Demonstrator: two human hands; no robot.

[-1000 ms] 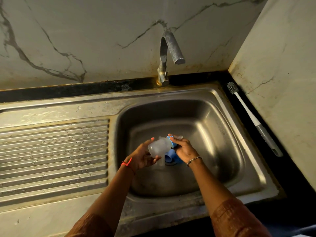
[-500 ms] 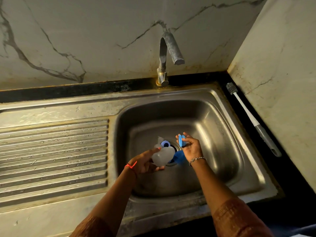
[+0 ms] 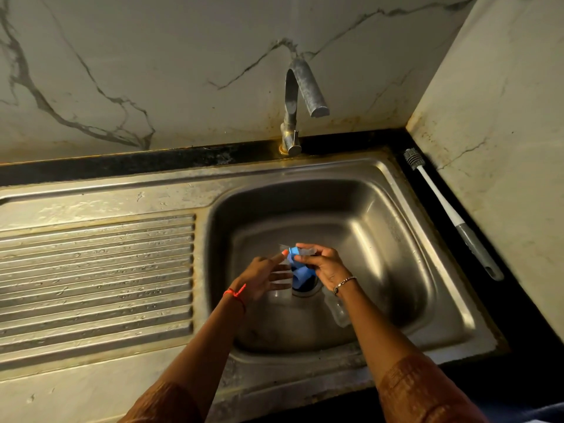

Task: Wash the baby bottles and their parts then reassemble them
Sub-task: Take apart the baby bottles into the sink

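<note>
Both hands work low in the steel sink basin (image 3: 381,239), above the drain. My left hand (image 3: 262,276) holds a clear baby bottle (image 3: 281,280), its forefinger reaching to a small blue ring (image 3: 294,251). My right hand (image 3: 325,265) pinches that ring together with a clear teat piece (image 3: 306,249) at its fingertips. More blue parts (image 3: 300,277) lie on the drain under the hands. A second clear bottle (image 3: 337,311) lies on the basin floor, partly hidden by my right forearm.
The tap (image 3: 302,96) stands at the back of the basin, with no water running. A bottle brush (image 3: 448,212) with a white and grey handle lies on the dark counter right of the sink. The ribbed drainboard (image 3: 94,276) stretches to the left.
My hands have come back together over the drain. The left hand has turned the clear bottle and lowered it, and the right hand has brought the blue ring to the left forefinger.
</note>
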